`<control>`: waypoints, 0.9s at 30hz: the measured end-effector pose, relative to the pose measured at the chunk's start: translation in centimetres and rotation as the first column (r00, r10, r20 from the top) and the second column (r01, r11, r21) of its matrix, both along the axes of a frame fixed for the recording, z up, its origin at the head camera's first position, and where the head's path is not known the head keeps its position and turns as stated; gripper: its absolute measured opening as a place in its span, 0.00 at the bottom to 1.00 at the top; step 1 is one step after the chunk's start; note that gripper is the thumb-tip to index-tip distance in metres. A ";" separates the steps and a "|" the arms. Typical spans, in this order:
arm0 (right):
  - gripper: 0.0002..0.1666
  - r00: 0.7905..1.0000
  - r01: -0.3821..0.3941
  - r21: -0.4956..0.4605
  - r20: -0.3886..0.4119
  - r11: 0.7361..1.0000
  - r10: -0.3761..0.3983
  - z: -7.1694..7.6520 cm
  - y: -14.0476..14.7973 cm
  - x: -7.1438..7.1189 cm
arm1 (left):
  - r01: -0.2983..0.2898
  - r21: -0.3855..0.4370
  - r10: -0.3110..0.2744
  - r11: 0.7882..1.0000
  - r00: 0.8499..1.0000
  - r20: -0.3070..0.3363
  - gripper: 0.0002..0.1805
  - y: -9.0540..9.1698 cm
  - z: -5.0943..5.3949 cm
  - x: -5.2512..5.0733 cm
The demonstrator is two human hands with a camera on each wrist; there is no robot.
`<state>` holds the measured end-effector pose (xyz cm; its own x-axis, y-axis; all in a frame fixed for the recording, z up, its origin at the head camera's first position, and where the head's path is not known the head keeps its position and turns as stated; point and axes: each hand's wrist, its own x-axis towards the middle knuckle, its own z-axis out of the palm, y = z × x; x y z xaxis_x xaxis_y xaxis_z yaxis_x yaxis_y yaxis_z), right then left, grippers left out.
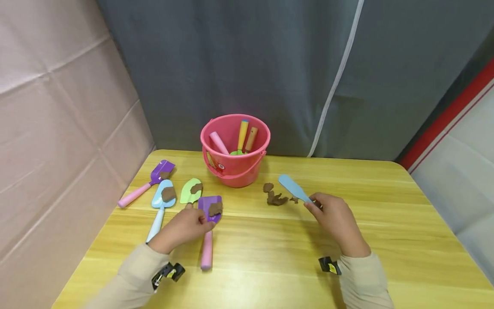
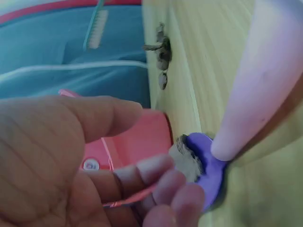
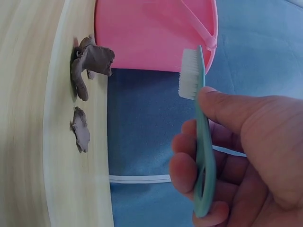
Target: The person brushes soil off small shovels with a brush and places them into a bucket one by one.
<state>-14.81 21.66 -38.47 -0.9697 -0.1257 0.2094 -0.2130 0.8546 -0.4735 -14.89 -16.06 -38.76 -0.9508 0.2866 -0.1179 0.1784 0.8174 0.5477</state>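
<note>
- In the right hand (image 1: 337, 221), a pale blue-green brush (image 3: 204, 156) is gripped by its handle, thumb and fingers wrapped round it; its white bristles (image 3: 189, 73) are turned sideways in the right wrist view.
- The brush is held above the right part of the desk (image 1: 270, 257), its head near some loose brown pieces (image 1: 275, 199).
- Nothing is held by the left hand (image 1: 183, 229), whose thumb and fingers are parted and loosely bent beside the near purple shovel (image 1: 205, 202); whether the shovel is touched cannot be told for certain.
- A brown lump (image 1: 216, 209) is borne on that shovel, and its pink handle is pointed toward the near side.
- Farther left, a green shovel (image 1: 186, 194), a blue shovel (image 1: 157, 199) and another purple shovel (image 1: 156, 175) are laid out, each with a brown piece on it.
- At the far side, a pink bucket (image 1: 241, 165) is placed, with pink, yellow and brown handles seen inside.
</note>
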 end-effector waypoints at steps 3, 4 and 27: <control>0.09 1.000 -0.005 0.011 -0.004 1.000 0.005 0.1 -0.2 0.1 | -0.087 0.016 0.087 0.996 0.996 0.037 0.21 -0.3 -0.8 1.3; 0.09 1.000 -0.007 0.013 -0.008 1.000 0.007 0.1 -0.3 0.1 | -0.103 0.009 0.103 0.995 0.994 0.047 0.23 -0.2 -1.2 1.6; 0.08 0.998 -0.046 0.040 -0.033 0.998 0.048 0.1 -1.3 0.4 | -0.098 0.118 0.088 0.988 0.992 0.089 0.10 3.0 -2.3 3.6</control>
<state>-14.40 20.33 -38.34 -0.9549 -0.1798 0.2365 -0.2690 0.8611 -0.4315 -11.29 -13.06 -41.04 -0.9622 0.2147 -0.1676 0.0545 0.7545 0.6540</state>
